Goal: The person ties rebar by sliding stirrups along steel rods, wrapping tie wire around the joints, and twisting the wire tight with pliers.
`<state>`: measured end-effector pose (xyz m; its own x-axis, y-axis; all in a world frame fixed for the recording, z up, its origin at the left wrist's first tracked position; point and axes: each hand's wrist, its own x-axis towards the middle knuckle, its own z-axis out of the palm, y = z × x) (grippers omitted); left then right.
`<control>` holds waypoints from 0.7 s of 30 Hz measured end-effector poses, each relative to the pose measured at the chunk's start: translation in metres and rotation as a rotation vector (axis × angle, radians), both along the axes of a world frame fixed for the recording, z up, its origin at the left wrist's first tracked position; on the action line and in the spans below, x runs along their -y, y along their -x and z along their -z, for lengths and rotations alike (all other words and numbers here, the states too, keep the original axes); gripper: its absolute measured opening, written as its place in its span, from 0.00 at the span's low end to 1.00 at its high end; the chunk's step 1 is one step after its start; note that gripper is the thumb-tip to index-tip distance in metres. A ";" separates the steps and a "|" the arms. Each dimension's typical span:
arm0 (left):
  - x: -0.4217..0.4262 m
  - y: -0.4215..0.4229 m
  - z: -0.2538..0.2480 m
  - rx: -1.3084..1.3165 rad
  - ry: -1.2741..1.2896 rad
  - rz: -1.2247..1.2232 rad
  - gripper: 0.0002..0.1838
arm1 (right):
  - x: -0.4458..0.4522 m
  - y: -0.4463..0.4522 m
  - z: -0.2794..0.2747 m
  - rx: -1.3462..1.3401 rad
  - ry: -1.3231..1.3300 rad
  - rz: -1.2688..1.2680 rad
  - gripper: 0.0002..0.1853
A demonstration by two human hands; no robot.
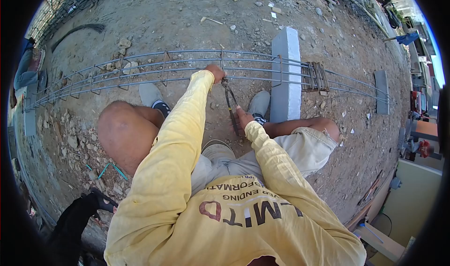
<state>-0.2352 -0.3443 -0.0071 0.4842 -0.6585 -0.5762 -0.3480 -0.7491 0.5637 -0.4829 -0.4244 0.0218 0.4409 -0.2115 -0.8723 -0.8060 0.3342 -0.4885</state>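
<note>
A long rebar cage of thin steel bars with square stirrups stretches across the view in front of me. My left hand is closed at its near bars beside a stirrup; the fingertips are hidden. In my right hand are dark-handled pincers, with the jaws up against the near bar, right beside my left hand. Any wire between the jaws is too small to make out. Several stirrups are bunched together on the bars toward the right.
The cage rests on a pale concrete block, with another grey block at the right end and one at the left end. My shoes stand close by the cage. Stones litter the dirt. Another person's dark-clothed leg shows lower left.
</note>
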 end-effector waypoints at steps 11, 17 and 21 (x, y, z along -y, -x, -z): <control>-0.001 0.001 0.028 0.066 0.090 -0.091 0.22 | 0.007 -0.002 -0.008 0.002 -0.095 -0.176 0.28; 0.002 -0.004 0.044 0.027 0.069 -0.127 0.22 | -0.004 0.005 -0.025 0.127 0.763 -0.461 0.32; 0.001 -0.003 0.044 -0.011 0.065 -0.174 0.22 | -0.013 0.007 -0.039 0.056 1.168 -0.559 0.29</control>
